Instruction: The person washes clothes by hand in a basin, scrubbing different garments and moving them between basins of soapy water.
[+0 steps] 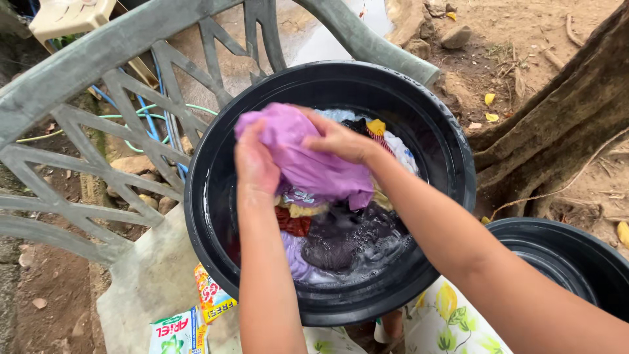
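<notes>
Head view, lower edge of the frame: two detergent sachets lie at lower left on a pale slab, and a yellow-flowered cloth shows at the bottom centre between the forearms.

Both arms reach up from the bottom edge into the black basin at mid-frame. The left hand is clenched on the left part of a purple cloth; the right hand lies over its upper right part, fingers curled down on the fabric, grasping it. The cloth is bunched between the two hands and held above the water, its long axis running from upper left to lower right, with the loose end hanging toward the middle of the basin. The hands sit close together, the left slightly nearer the camera.

Inside the basin, under the cloth, is a soak of mixed laundry: white, yellow, red and dark pieces, with suds on dark water in the near half.

A second black basin stands at lower right; what it holds cannot be made out. Farther off, a grey lattice chair fills the upper left with hoses behind it, and tree roots cross bare dirt at upper right.
</notes>
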